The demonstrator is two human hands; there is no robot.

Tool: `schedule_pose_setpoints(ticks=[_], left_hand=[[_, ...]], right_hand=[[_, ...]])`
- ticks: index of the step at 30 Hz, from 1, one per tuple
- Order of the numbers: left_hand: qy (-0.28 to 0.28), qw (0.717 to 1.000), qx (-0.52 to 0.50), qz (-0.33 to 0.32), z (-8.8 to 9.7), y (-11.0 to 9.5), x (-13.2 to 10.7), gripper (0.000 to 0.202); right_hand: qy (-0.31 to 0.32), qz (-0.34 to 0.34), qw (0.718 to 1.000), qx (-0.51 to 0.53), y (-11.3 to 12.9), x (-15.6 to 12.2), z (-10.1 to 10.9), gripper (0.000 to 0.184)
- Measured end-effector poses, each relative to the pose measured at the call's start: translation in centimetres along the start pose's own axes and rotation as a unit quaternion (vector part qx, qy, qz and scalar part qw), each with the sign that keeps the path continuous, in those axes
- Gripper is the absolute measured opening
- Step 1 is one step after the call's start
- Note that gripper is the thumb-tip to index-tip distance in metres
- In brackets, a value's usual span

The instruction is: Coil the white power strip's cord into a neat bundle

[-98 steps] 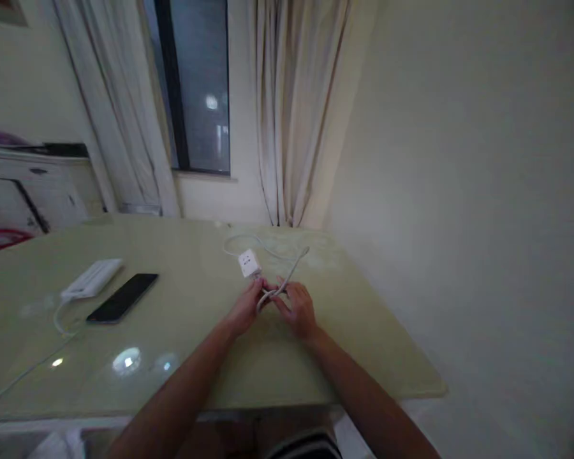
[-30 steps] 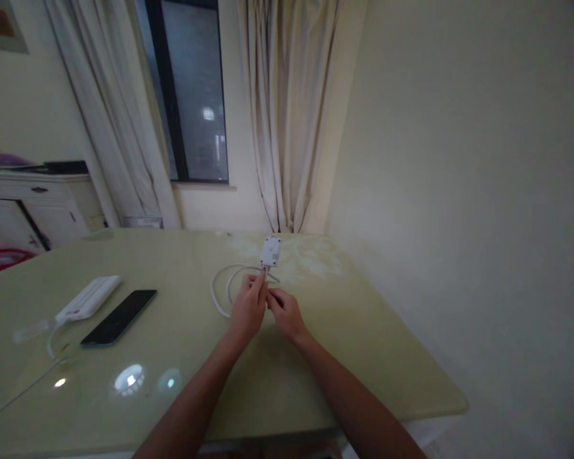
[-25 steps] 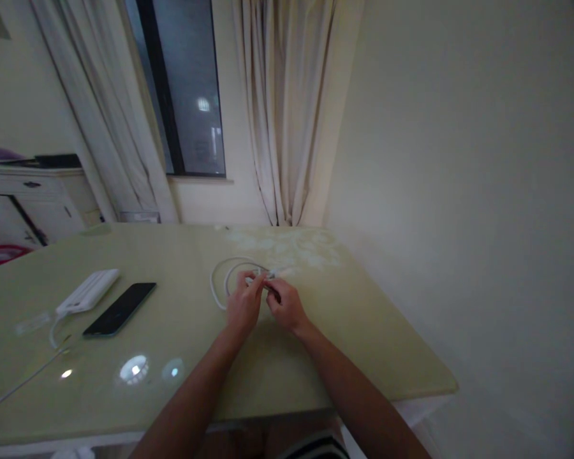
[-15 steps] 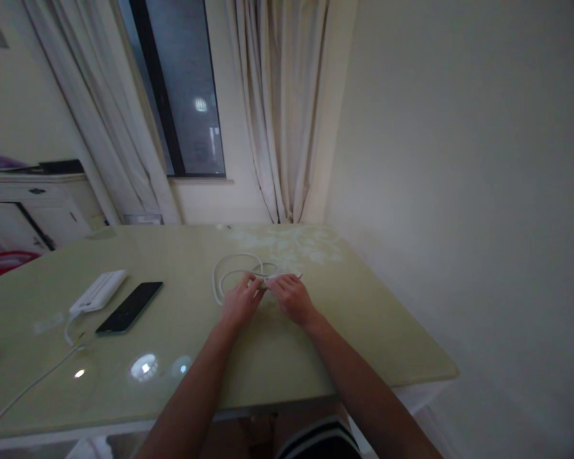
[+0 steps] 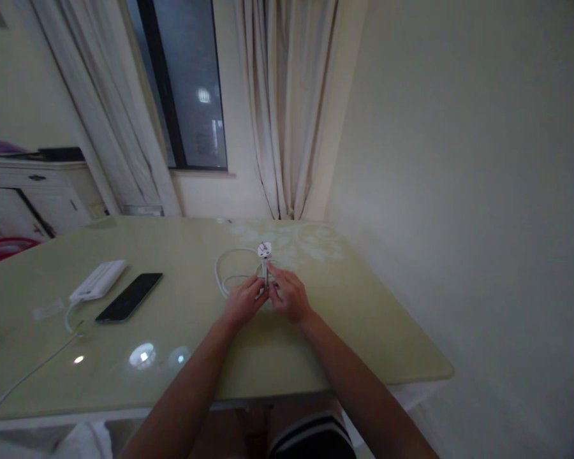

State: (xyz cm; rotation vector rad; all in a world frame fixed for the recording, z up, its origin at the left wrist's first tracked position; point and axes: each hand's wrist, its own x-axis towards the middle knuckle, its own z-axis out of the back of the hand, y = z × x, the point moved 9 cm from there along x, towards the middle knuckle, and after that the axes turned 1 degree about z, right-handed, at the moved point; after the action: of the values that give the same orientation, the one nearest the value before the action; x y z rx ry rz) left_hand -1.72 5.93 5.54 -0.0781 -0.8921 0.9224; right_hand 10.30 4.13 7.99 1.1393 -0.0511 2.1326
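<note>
Both hands meet over the table in front of me. My right hand (image 5: 289, 296) is closed around the stem of a white power plug (image 5: 264, 249), its index finger lying along the stem. The plug stands up with its face turned toward me, dark marks showing on it. My left hand (image 5: 243, 302) pinches the white cable (image 5: 219, 275) low down, with its fingertips touching the right ones. Loops of that cable lie on the table behind and left of my hands. The exact grip between the fingertips is partly hidden.
On the left of the glossy table (image 5: 182, 376) lie a black phone (image 5: 130, 298) and a white power bank (image 5: 98, 280) with a cable (image 5: 33, 371) running to the near left. A wall (image 5: 459, 191) borders the right side. Curtains (image 5: 291, 127) hang beyond the table.
The plug has swung from pointing right to standing upright, face toward me. My right hand has turned with it, and my fingertips remain together. The view has tilted slightly.
</note>
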Motion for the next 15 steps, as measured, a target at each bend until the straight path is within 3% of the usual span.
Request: schedule_pose_setpoints(ticks=[3,6,8,11,13,15], left_hand=[[-0.034,0.997,-0.067,0.01,0.3,0.4,-0.2,0.018],[-0.051,0.992,-0.106,0.039,0.2,1.1,-0.5,0.02],[-0.035,0.991,-0.12,0.04,-0.1,1.0,-0.5,0.022],[0.012,0.991,-0.132,-0.024,0.0,-0.3,-0.2,0.019],[0.007,0.992,-0.114,-0.055,1.0,-0.6,0.0,0.015],[-0.06,0.995,-0.065,-0.045,3.1,0.1,0.2,0.009]], right_hand=[[0.043,0.001,0.998,0.04,0.1,0.0,-0.6,0.068],[0.04,0.004,0.996,0.073,0.2,0.0,-0.2,0.07],[0.031,0.0,0.996,0.086,0.1,0.1,0.1,0.066],[0.035,-0.011,0.995,0.095,-0.3,0.2,0.0,0.052],[0.03,-0.022,0.994,0.098,-0.9,0.3,0.0,0.042],[0.01,-0.042,0.995,0.094,-1.6,0.3,0.4,0.036]])
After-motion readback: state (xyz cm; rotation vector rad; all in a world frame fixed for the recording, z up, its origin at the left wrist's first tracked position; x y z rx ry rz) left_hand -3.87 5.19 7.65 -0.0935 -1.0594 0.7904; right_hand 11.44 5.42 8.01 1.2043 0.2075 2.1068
